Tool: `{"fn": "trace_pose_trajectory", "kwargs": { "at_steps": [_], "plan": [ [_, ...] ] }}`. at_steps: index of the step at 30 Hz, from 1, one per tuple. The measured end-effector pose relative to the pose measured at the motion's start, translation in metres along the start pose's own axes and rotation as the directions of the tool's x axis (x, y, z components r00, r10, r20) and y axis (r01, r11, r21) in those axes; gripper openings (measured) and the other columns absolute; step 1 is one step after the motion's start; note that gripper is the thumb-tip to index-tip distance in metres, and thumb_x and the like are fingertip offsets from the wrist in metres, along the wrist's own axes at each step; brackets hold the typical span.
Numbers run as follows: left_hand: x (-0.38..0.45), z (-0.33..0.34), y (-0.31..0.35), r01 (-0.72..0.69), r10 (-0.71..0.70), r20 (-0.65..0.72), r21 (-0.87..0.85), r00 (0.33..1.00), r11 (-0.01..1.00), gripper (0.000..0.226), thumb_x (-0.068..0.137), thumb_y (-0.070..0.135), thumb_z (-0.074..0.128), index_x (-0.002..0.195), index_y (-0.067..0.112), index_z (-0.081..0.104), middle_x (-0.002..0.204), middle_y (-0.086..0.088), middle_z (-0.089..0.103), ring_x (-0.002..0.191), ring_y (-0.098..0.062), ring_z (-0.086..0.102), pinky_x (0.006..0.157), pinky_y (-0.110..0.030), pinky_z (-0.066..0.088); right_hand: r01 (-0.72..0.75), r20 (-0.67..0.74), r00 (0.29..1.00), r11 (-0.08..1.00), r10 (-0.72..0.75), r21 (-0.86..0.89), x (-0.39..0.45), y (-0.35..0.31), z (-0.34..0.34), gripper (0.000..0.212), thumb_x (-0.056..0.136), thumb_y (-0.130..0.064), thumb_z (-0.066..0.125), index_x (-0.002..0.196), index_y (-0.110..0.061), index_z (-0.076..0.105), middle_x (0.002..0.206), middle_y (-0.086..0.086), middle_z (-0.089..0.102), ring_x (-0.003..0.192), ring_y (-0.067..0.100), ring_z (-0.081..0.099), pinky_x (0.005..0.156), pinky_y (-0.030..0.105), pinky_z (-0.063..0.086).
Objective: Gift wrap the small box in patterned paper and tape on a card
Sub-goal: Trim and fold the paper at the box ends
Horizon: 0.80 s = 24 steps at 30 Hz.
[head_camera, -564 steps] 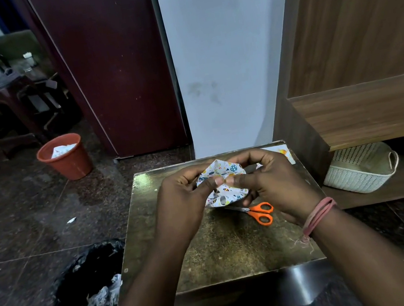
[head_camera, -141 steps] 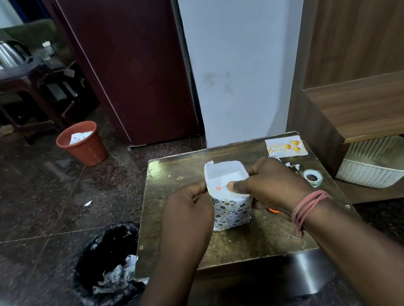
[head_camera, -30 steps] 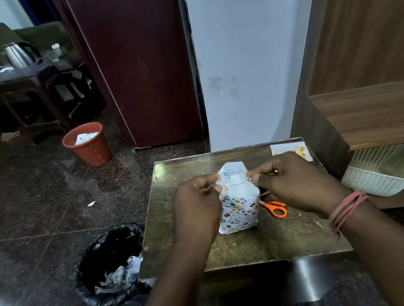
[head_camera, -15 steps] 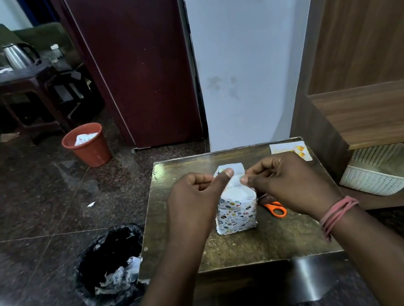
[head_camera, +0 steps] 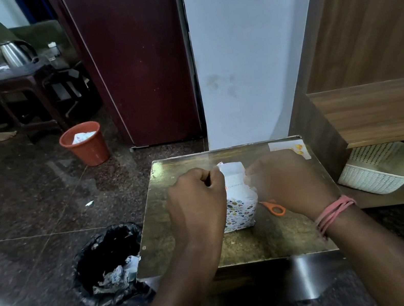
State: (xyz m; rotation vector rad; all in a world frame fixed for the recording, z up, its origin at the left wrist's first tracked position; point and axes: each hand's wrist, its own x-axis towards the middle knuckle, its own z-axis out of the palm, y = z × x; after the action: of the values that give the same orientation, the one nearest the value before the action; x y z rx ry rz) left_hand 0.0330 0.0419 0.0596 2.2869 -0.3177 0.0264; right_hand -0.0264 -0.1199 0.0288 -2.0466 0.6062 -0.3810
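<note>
The small box (head_camera: 239,209) stands upright in the middle of the low gold-topped table (head_camera: 238,243), wrapped in white paper with colourful spots; the paper's plain white top edges stick up above it. My left hand (head_camera: 198,202) pinches the paper's upper left edge. On the upper right edge, my right hand (head_camera: 284,181) pinches the paper too. A white card (head_camera: 290,149) with orange marks lies at the table's far right corner, partly behind my right hand.
Orange-handled scissors (head_camera: 275,208) lie just right of the box, under my right hand. A black bin bag (head_camera: 107,266) with paper scraps sits left of the table, an orange bucket (head_camera: 85,143) farther back. A white woven basket (head_camera: 379,168) rests on a shelf at right.
My two hands have drawn slightly apart, spreading the paper's top edges open above the box. The box has stayed upright in the same spot.
</note>
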Motion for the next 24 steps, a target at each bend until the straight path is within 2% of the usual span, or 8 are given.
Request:
{"fn": "trace_pose_trajectory", "kwargs": {
  "at_steps": [3, 6, 9, 13, 15, 20, 22, 24],
  "plan": [
    [-0.001, 0.0, 0.0, -0.044, 0.047, -0.056, 0.045, 0.997, 0.998, 0.054, 0.103, 0.049, 0.047, 0.063, 0.015, 0.061, 0.054, 0.001, 0.06, 0.052, -0.02, 0.061, 0.048, -0.032, 0.041, 0.006, -0.01, 1.0, 1.0, -0.006, -0.008, -0.001, 0.0, -0.001, 0.009, 0.083, -0.023, 0.08, 0.076, -0.025, 0.075, 0.065, -0.003, 0.071, 0.064, 0.018, 0.07, 0.072, 0.051, 0.061],
    [-0.004, -0.003, -0.001, -0.068, 0.07, -0.021, 0.074, 0.997, 0.995, 0.045, 0.103, 0.047, 0.05, 0.073, 0.019, 0.068, 0.059, 0.002, 0.064, 0.055, -0.016, 0.062, 0.055, -0.037, 0.052, 0.019, -0.007, 1.0, 1.0, -0.019, -0.021, 0.0, 0.001, 0.0, 0.009, 0.083, -0.025, 0.079, 0.077, -0.029, 0.074, 0.067, -0.004, 0.071, 0.064, 0.017, 0.07, 0.072, 0.05, 0.061],
    [-0.009, -0.001, -0.005, -0.056, 0.057, 0.026, -0.043, 0.998, 0.998, 0.023, 0.102, 0.039, 0.059, 0.094, 0.026, 0.077, 0.07, 0.006, 0.071, 0.058, -0.009, 0.065, 0.055, -0.029, 0.049, 0.037, 0.009, 0.999, 0.999, -0.037, 0.018, -0.001, 0.0, 0.003, 0.015, 0.084, -0.02, 0.078, 0.078, -0.032, 0.073, 0.067, 0.0, 0.071, 0.063, 0.019, 0.071, 0.07, 0.051, 0.062],
    [-0.004, 0.01, -0.015, 0.056, -0.037, 0.084, -0.239, 0.996, 0.97, 0.02, 0.1, 0.032, 0.066, 0.086, 0.023, 0.077, 0.059, 0.006, 0.066, 0.05, -0.003, 0.056, 0.054, -0.026, 0.044, 0.022, 0.021, 1.0, 0.999, -0.023, 0.049, -0.003, -0.002, 0.005, 0.016, 0.085, -0.015, 0.078, 0.075, -0.027, 0.073, 0.064, -0.001, 0.07, 0.059, 0.017, 0.07, 0.07, 0.052, 0.062],
    [-0.001, 0.01, -0.019, 0.055, -0.039, 0.07, -0.242, 0.997, 0.969, 0.019, 0.102, 0.029, 0.063, 0.09, 0.023, 0.077, 0.066, 0.007, 0.068, 0.059, -0.008, 0.06, 0.057, -0.027, 0.044, 0.026, 0.002, 1.0, 0.999, -0.026, 0.041, -0.002, -0.001, 0.004, 0.015, 0.085, -0.016, 0.078, 0.075, -0.026, 0.074, 0.064, -0.002, 0.07, 0.06, 0.017, 0.069, 0.07, 0.051, 0.062],
    [0.008, 0.009, -0.027, -0.059, 0.081, 0.147, -0.147, 0.986, 0.987, 0.024, 0.099, 0.012, 0.064, 0.089, 0.03, 0.076, 0.093, 0.007, 0.072, 0.073, -0.004, 0.062, 0.059, -0.019, 0.041, 0.092, -0.022, 0.995, 0.994, -0.094, -0.061, -0.004, -0.001, 0.005, 0.01, 0.086, -0.021, 0.078, 0.077, -0.025, 0.076, 0.067, -0.014, 0.071, 0.066, 0.006, 0.068, 0.072, 0.032, 0.059],
    [0.013, 0.005, -0.031, -0.182, 0.19, 0.177, -0.061, 0.966, 0.981, 0.024, 0.096, 0.007, 0.066, 0.098, 0.026, 0.08, 0.1, 0.009, 0.07, 0.085, -0.003, 0.065, 0.071, -0.019, 0.048, 0.179, -0.02, 0.983, 0.969, -0.185, -0.173, -0.005, -0.002, 0.008, 0.012, 0.087, -0.02, 0.076, 0.077, -0.027, 0.075, 0.073, -0.015, 0.07, 0.071, 0.0, 0.065, 0.07, 0.02, 0.052],
    [0.019, -0.001, -0.034, -0.304, 0.295, 0.215, 0.011, 0.931, 0.953, 0.025, 0.094, 0.005, 0.067, 0.102, 0.024, 0.081, 0.105, 0.009, 0.067, 0.09, -0.003, 0.066, 0.08, -0.018, 0.05, 0.261, 0.002, 0.963, 0.931, -0.269, -0.256, -0.006, -0.004, 0.008, 0.012, 0.088, -0.017, 0.075, 0.079, -0.026, 0.075, 0.079, -0.015, 0.067, 0.074, -0.002, 0.061, 0.067, 0.019, 0.046]
  ]
}}
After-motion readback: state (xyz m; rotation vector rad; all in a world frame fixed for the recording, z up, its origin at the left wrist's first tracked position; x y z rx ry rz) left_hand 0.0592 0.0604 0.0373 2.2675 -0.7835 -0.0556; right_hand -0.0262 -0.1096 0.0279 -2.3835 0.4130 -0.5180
